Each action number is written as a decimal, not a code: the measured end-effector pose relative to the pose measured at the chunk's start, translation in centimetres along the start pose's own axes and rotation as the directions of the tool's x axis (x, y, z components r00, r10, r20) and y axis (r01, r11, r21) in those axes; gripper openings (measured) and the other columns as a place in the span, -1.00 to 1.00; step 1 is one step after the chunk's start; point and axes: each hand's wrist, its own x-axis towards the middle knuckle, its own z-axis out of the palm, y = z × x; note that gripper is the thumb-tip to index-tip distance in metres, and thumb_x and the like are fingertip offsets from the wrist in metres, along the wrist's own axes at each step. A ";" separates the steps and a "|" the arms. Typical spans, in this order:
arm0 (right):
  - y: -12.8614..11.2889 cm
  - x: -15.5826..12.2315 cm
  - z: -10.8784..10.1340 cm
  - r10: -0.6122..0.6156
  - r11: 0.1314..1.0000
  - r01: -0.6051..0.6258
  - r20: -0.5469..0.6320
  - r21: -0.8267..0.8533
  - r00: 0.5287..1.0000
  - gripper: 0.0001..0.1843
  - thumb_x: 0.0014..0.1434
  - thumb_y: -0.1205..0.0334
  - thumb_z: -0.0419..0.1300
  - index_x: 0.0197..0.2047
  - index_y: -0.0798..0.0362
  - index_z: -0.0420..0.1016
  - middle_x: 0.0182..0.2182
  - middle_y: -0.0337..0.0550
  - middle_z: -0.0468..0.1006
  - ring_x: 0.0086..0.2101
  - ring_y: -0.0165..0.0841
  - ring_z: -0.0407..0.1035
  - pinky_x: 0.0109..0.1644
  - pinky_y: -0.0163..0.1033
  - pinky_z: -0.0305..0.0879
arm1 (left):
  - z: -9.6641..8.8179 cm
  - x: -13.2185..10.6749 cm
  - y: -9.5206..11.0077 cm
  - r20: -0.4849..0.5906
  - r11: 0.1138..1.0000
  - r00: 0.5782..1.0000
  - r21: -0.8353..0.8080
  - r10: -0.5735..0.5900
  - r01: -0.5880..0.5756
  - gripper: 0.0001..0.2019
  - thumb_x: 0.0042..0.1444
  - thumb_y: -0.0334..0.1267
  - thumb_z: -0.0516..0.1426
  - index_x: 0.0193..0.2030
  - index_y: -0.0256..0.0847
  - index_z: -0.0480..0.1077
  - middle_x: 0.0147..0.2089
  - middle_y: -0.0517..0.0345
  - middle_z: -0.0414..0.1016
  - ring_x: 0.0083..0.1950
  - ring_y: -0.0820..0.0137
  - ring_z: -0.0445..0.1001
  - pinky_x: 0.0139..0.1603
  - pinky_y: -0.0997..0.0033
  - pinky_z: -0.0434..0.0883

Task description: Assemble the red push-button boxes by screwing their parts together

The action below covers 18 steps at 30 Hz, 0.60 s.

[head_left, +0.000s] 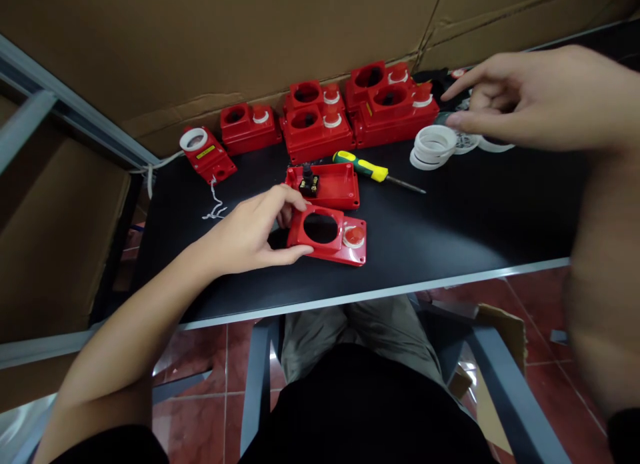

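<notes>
My left hand [255, 227] is closed on the left end of a red plastic cover [330, 251], thumb along the near edge and fingers at the far side. The cover has a large round hole and a red cap with a white ring. Just behind it lies an open red housing [337, 186] with a black switch block [309, 183] inside. My right hand [545, 97] hovers at the right over a cluster of small parts, partly hiding them. Its index finger and thumb are stretched apart, with nothing visible between them. White rings [434, 144] are stacked below its fingertips.
A green and yellow screwdriver [363, 166] lies behind the cover. Several red boxes [320, 127] line the cardboard wall [280, 37]. At the left, another red unit [206, 159] trails a white cord [215, 201]. The black tabletop [480, 217] ends in a pale front edge.
</notes>
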 end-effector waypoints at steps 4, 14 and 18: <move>-1.3 -0.7 0.1 -0.032 0.999 0.035 -0.113 0.024 0.993 -0.76 0.42 0.18 0.44 0.13 -0.13 0.71 -0.35 -0.23 0.60 -0.27 -0.19 0.49 0.09 0.02 0.45 | 0.6 0.3 -2.1 -0.206 1.000 0.979 -0.026 -0.005 0.000 -0.05 0.52 0.63 0.36 0.69 -0.04 0.44 0.38 -0.17 0.72 0.22 -0.03 0.79 0.31 -0.12 0.84; -2.0 0.1 0.9 -0.042 0.999 0.042 0.026 -0.018 0.999 -0.88 0.46 0.13 0.48 0.03 -0.16 0.72 -0.22 -0.15 0.75 -0.14 -0.12 0.61 0.14 0.00 0.45 | 2.8 2.4 -6.2 -0.373 0.989 0.918 0.016 -0.132 0.149 -0.09 0.66 0.62 0.18 0.74 -0.07 0.39 0.66 -0.36 0.64 0.68 -0.24 0.66 0.77 -0.33 0.62; -2.1 0.2 1.3 -0.090 0.996 0.090 0.048 -0.017 0.995 -0.83 0.43 0.03 0.44 0.03 -0.17 0.75 -0.29 -0.15 0.72 -0.17 -0.09 0.58 0.14 0.05 0.46 | 2.5 2.3 -5.6 -0.265 0.986 0.959 0.105 -0.097 0.129 -0.12 0.72 0.48 0.21 0.81 -0.16 0.38 0.76 -0.38 0.59 0.73 -0.19 0.64 0.86 -0.25 0.54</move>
